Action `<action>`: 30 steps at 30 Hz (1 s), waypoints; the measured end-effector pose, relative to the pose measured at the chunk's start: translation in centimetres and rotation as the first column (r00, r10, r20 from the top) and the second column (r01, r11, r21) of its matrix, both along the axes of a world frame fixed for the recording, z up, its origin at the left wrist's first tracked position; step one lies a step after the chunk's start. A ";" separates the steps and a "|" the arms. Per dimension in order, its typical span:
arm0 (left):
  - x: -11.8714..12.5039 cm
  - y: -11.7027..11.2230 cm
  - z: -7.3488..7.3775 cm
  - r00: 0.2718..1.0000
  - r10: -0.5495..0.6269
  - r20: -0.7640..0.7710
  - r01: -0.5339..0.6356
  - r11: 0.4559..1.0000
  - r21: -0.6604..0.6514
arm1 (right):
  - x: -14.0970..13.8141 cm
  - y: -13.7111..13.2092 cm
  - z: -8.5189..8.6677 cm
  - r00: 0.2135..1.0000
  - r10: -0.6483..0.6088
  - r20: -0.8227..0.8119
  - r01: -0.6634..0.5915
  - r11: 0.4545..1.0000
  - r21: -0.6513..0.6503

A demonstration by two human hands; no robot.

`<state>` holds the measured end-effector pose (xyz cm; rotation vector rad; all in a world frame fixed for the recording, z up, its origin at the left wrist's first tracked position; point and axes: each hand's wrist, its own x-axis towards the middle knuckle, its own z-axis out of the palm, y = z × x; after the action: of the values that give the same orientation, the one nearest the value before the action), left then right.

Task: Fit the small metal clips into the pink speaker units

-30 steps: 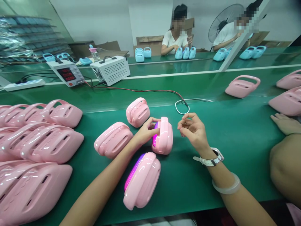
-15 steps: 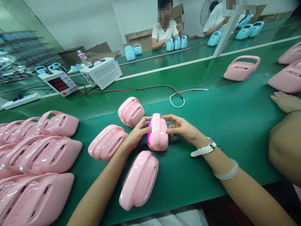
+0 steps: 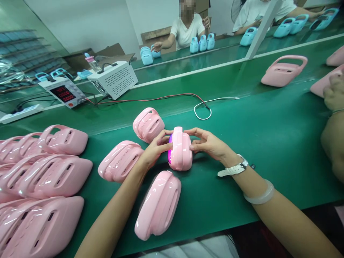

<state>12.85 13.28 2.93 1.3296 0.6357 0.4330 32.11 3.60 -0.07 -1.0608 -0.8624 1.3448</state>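
Between my two hands stands a pink handled device, which looks like a portable speaker, with a purple light glowing on its left face. My left hand grips that lit side with thumb and fingers. On the opposite side, my right hand pinches the housing; its fingertips are partly hidden. Close to my left hand are a pink speaker behind it and another pink speaker to its left, partly covered by my forearm. Nearer me lies a third pink speaker, tilted.
Rows of pink speakers fill the left side. A power supply and a grey metal box stand behind, with a red-and-white cable ahead. A co-worker's hand is at right. People sit across the bench by blue speakers.
My hands keep hold of the lit speaker with little movement. A person opposite has reached toward the blue speakers at left. The co-worker's hand at right has moved up onto a pink speaker.
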 end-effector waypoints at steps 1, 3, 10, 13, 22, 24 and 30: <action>0.0 0.0 0.0 1.000 -0.002 0.004 0.002 1.000 0.005 | -0.1 0.0 0.1 1.000 -0.004 -0.002 0.004 1.000 -0.010; 0.0 0.1 0.0 1.000 -0.006 0.008 0.006 1.000 0.007 | -0.2 -0.2 0.4 1.000 -0.017 -0.003 0.016 1.000 -0.027; -0.1 0.1 -0.4 1.000 0.012 -0.020 -0.012 1.000 0.016 | 1.5 -0.7 1.6 0.980 -0.199 -0.008 0.199 0.980 0.015; 0.0 0.1 -0.5 0.999 0.026 -0.022 -0.026 0.999 0.025 | 2.1 -0.7 1.5 0.954 -0.296 0.035 0.295 0.955 0.042; 0.3 -0.4 -1.7 0.994 0.091 0.064 -0.092 0.996 0.018 | 1.0 -0.4 0.8 0.917 -0.296 0.267 0.266 0.953 0.144; 0.4 -0.7 -2.1 0.989 0.112 0.091 -0.114 0.993 0.020 | 0.6 -0.7 1.2 0.915 -0.246 0.320 0.214 0.968 0.133; 0.7 -1.5 -2.3 0.979 0.151 0.134 -0.155 0.988 0.024 | -0.6 -1.4 2.3 0.895 -0.126 0.428 0.116 0.992 0.049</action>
<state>13.59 11.80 0.61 1.2772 0.6246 0.6543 31.52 2.20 2.25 -1.4005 -1.1119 1.0050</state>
